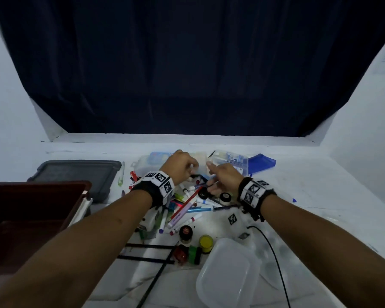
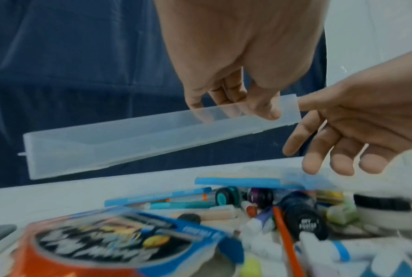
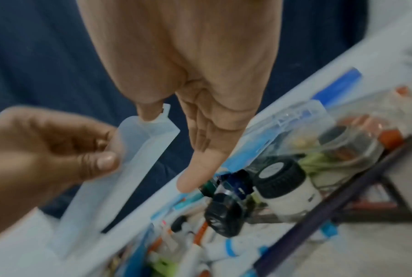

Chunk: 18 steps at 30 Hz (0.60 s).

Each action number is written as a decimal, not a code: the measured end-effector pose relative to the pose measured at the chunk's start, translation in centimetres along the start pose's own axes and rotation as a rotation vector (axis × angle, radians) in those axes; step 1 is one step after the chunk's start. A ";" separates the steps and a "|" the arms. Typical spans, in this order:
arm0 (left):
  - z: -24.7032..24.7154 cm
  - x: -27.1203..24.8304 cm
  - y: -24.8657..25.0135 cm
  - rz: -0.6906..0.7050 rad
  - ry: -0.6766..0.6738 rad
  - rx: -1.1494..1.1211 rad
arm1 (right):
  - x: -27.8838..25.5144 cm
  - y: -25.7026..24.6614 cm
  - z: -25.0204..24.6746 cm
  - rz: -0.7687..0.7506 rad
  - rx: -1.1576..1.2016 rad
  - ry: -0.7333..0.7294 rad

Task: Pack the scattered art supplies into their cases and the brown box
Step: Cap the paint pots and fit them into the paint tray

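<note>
While the left hand (image 1: pixel 182 166) pinches a clear case (image 1: pixel 199 162) at centre frame from the head, the brown box (image 1: pixel 31 218) waits lower left. From the left wrist, that thin grip could slip, dropping it onto the markers (image 2: pixel 188 205). From the right wrist, the right hand (image 3: pixel 200 105) is spread, only its thumb touching the case's end.

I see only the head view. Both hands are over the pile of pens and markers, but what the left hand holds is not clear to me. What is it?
Observer: The left hand grips a long translucent plastic case, held in the air.
Operator: Does the right hand grip it also?
Observer: No. The right hand only touches the case's end with its thumb tip; its fingers are straight.
Operator: Is it empty?
Observer: It looks empty.
</note>
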<state>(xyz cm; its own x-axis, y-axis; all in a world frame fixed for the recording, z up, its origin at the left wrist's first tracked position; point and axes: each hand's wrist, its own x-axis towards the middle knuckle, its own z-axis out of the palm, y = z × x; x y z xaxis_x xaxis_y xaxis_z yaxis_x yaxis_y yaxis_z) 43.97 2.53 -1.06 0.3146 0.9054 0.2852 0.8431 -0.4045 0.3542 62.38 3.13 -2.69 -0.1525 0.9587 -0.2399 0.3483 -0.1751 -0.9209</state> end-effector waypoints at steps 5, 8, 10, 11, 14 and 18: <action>-0.3 0.6 1.9 0.111 0.022 -0.045 | -2.4 -1.1 -1.9 0.046 0.349 -0.045; 0.6 0.0 3.7 0.177 -0.053 -0.008 | -3.5 -0.5 -3.1 0.022 0.438 0.052; 1.1 -0.5 4.9 0.194 -0.045 -0.005 | -4.4 0.3 -4.0 0.015 0.420 0.125; 1.3 -0.8 5.3 0.191 -0.034 0.007 | -5.0 0.7 -4.5 0.006 0.396 0.157; 1.3 -1.9 5.4 0.158 0.024 0.123 | -7.1 2.1 -7.3 -0.015 0.269 0.232; 0.5 -4.6 5.7 0.115 0.005 0.076 | -10.7 3.7 -11.3 -0.036 0.158 0.167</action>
<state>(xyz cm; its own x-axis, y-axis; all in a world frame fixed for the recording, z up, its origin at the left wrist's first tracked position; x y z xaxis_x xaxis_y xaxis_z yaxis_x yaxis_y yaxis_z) 47.51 -3.90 -0.82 0.4094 0.8527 0.3246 0.8320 -0.4949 0.2506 75.72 -5.27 -0.08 -0.0024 0.9865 -0.1637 0.1938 -0.1601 -0.9679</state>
